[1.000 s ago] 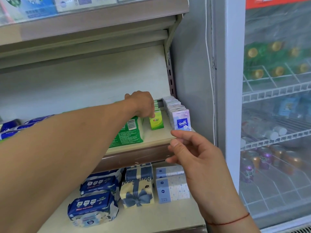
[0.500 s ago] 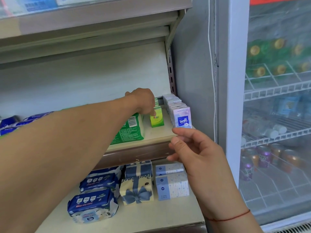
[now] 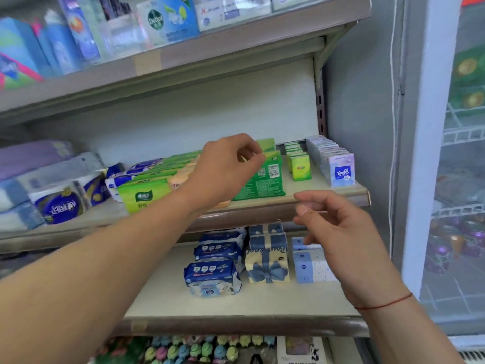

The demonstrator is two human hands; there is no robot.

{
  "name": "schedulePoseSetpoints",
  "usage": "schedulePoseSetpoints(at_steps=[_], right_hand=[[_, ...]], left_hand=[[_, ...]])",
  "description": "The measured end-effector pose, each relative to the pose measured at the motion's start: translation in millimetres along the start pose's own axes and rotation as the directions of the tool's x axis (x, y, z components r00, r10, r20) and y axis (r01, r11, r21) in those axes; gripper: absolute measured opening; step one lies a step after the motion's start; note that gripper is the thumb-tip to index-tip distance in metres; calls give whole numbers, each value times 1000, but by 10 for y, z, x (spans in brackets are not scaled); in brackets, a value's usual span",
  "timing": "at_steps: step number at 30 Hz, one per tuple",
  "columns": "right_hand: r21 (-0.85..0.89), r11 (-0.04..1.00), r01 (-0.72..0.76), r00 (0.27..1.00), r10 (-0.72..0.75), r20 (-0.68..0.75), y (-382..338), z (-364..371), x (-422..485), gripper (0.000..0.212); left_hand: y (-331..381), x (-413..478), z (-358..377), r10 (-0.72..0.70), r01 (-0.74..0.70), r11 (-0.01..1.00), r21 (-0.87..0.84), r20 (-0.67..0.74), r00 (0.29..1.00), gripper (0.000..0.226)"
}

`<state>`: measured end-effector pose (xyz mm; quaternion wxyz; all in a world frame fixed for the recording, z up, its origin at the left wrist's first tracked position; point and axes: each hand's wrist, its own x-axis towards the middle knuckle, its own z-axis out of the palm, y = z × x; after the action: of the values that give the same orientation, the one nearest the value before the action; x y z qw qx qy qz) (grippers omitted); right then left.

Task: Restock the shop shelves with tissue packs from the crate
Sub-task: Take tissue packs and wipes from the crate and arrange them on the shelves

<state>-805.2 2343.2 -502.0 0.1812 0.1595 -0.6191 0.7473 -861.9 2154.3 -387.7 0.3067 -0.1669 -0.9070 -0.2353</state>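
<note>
Left grip [image 3: 225, 169] lifted off the small green packs [image 3: 301, 168], right grip [image 3: 341, 232] drew back — both loosely curled, empty; placement likely finished.

The left arm stretches forward, the left hand [image 3: 228, 169] loosely curled and empty, while the right hand [image 3: 341, 232] hovers lower, fingers relaxed.

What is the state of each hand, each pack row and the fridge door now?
left hand, fingers curled before the large green pack; grip unclear
right hand, loosely curled, holding nothing
Tempo packs, upright in a row, at the shelf's right end
small green packs, upright in a row
fridge door, shut
</note>
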Motion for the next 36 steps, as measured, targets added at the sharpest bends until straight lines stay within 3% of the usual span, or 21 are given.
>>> schedulePoseSetpoints(at_steps=[7,12,21,27,32,36], right_hand=[[-46,999,-27,985,34,168,-31,467,-410,18],[-232,971,-64,948,132,289,213,794,-885,16],[-412,883,-225,908,343,239,969,1017,-1492,16],[-624,699,-349,794,574,200,1572,811,-1884,13],[-717,581,-385,721,674,159,1778,583,-1990,18],[-818,442,-368,614,776,144,2086,415,-2081,20]], left_hand=[[-365,-1269,-545,-138,127,966,-225,-37,990,10],[-730,-2091,-654,-238,218,932,-290,-34,971,11],[-1302,-3325,-43,-447,422,779,-464,61,892,16],[-1626,-3979,465,-506,567,759,-319,258,823,21],[-1672,-4133,836,-491,592,757,-274,359,794,27],[-1636,-4174,1318,-431,583,779,-230,479,765,29]])
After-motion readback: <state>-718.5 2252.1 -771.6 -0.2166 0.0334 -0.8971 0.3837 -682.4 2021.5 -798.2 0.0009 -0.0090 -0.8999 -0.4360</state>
